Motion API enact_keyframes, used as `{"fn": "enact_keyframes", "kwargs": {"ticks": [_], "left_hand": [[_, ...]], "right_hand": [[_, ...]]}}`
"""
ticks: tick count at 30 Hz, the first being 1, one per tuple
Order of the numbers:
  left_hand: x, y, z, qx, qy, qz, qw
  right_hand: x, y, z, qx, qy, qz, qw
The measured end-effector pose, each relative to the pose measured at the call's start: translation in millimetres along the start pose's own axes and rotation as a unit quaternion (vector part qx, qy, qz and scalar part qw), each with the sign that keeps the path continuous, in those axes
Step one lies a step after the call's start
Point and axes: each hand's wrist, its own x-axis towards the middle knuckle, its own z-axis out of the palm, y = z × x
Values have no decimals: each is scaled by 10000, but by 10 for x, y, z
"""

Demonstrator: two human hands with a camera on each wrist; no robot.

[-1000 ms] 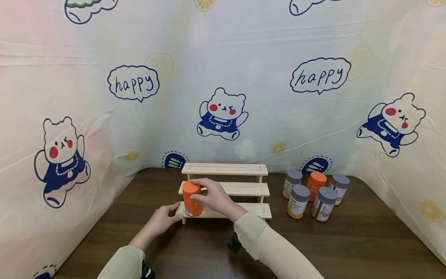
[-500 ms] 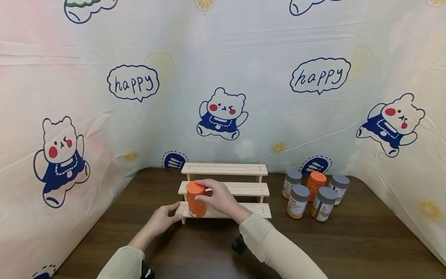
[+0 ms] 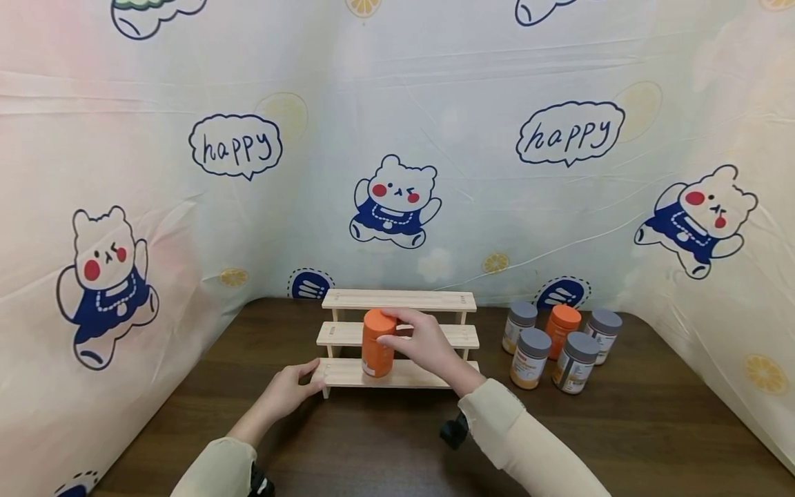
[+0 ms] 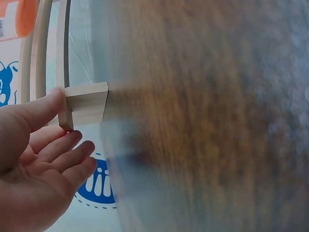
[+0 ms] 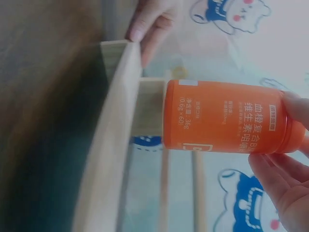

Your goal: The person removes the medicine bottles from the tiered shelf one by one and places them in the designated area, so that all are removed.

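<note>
My right hand [image 3: 428,343] grips an orange supplement bottle [image 3: 377,348] by its cap end. The bottle stands upright over the bottom step of a pale wooden three-step display rack [image 3: 422,373]. In the right wrist view a gap shows between the orange bottle [image 5: 217,116] and the board's front edge. White print covers its side. My left hand [image 3: 288,392] pinches the left end of the bottom board. The left wrist view shows the left hand's thumb [image 4: 46,110] on one face of that board, its index finger tucked behind and the other fingers loosely bent.
To the right of the rack, several grey-capped jars [image 3: 531,359] stand grouped around another orange bottle [image 3: 564,330] on the dark wooden table [image 3: 385,449]. A cloth backdrop [image 3: 472,207] printed with bears closes off the back and sides.
My right hand has carried the orange bottle rightward along the bottom step, from its left end toward the middle, and slightly up. The left hand stays on the rack's left end.
</note>
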Motion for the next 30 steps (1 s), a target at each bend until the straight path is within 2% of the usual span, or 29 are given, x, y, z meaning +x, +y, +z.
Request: {"fn": "enact_keyframes", "kwargs": {"ticks": [4, 11, 14, 23, 30], "left_hand": [[-5, 8, 0, 29, 13, -1, 10000], [-5, 18, -3, 11, -16, -3, 10000], [0, 15, -2, 2, -9, -15, 10000], [-9, 0, 2, 3, -18, -75, 10000], [-12, -6, 11, 16, -5, -88, 10000]], "right_hand": [[-85, -215, -197, 63, 206, -57, 9998], [-117, 25, -529, -74, 619, -329, 9975], [-159, 13, -669, -182, 719, -361, 9966], [-350, -77, -1085, -468, 1121, -28, 9926], [-488, -75, -1418, -670, 1392, 48, 9880]]}}
